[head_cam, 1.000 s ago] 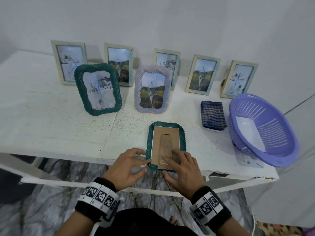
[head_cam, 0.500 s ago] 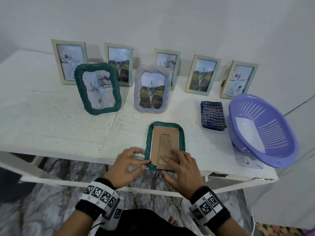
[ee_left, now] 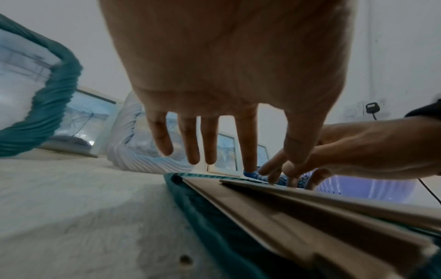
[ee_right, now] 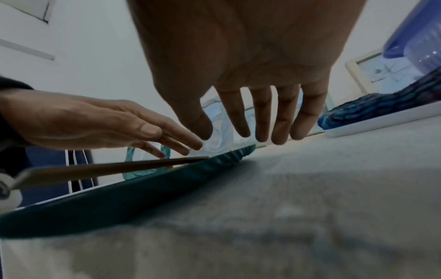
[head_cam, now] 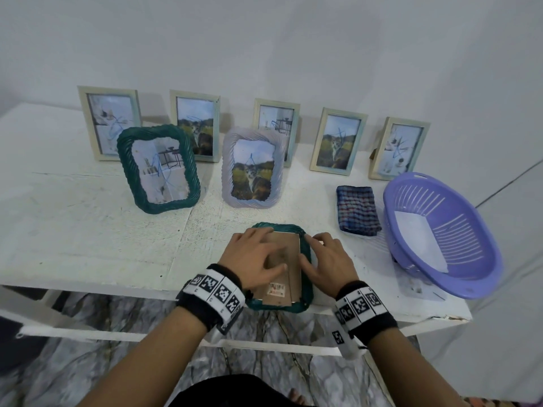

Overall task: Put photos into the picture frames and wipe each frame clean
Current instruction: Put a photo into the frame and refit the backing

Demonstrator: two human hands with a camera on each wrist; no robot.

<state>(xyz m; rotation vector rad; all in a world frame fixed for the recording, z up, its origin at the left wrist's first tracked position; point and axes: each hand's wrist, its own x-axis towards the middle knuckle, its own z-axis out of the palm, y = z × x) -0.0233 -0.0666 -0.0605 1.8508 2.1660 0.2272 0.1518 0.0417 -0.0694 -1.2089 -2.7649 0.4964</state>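
A green rope-edged picture frame [head_cam: 305, 292] lies face down at the table's front edge, its brown backing board [head_cam: 283, 277] up. My left hand [head_cam: 254, 257] lies flat on the board with straight fingers. My right hand [head_cam: 326, 259] rests on the frame's right rim, its thumb on the board. In the left wrist view the left hand's fingers [ee_left: 190, 147] reach over the board [ee_left: 274, 205] and the green rim [ee_left: 205, 217]. The right wrist view shows the frame [ee_right: 143, 190] with its brown stand flap [ee_right: 107, 168] lifted a little. No photo is visible in this frame.
A green frame [head_cam: 158, 168] and a lilac frame [head_cam: 252, 168] stand with photos, with several pale frames [head_cam: 338, 142] behind along the wall. A folded checked cloth [head_cam: 358, 211] lies right of the hands. A purple basket [head_cam: 482, 259] holding white paper sits at the table's right end.
Both hands have slid from the frame's near end up over its back, the left now flat on the board and the right on the right rim.
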